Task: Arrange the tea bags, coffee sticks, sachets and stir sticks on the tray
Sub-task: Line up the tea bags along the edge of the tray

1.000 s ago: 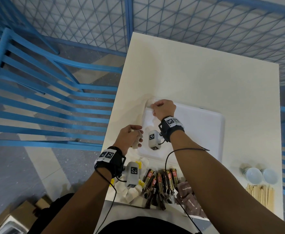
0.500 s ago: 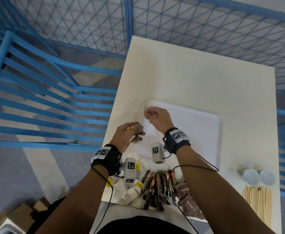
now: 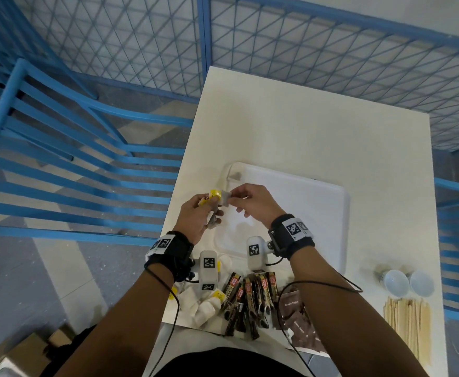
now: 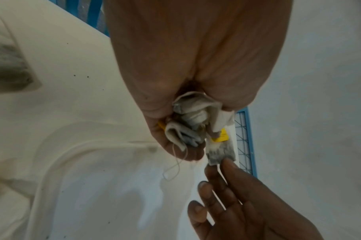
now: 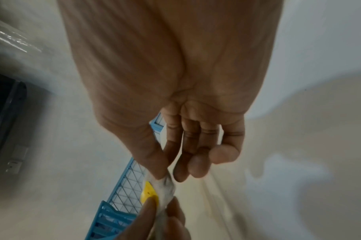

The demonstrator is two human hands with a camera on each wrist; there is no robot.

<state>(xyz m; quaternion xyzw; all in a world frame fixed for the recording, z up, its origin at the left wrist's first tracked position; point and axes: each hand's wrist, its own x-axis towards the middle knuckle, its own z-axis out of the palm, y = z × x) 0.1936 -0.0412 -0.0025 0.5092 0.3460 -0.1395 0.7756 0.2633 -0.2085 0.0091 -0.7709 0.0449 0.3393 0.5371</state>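
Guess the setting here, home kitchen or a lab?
Likely a staged data-collection cell, not a kitchen: blue mesh fencing rings a bare white table, and marker-tagged wrist cameras are strapped to both arms.

a pale cream surface (image 3: 290, 126) is seen. below the raised grips a white tray (image 3: 318, 213) is laid on it. nearer the person than the grips, tea bags (image 3: 206, 308), coffee sticks (image 3: 250, 297) and brown sachets (image 3: 299, 319) are heaped; stir sticks (image 3: 407, 322) and two small white cups (image 3: 407, 282) are set to the right.
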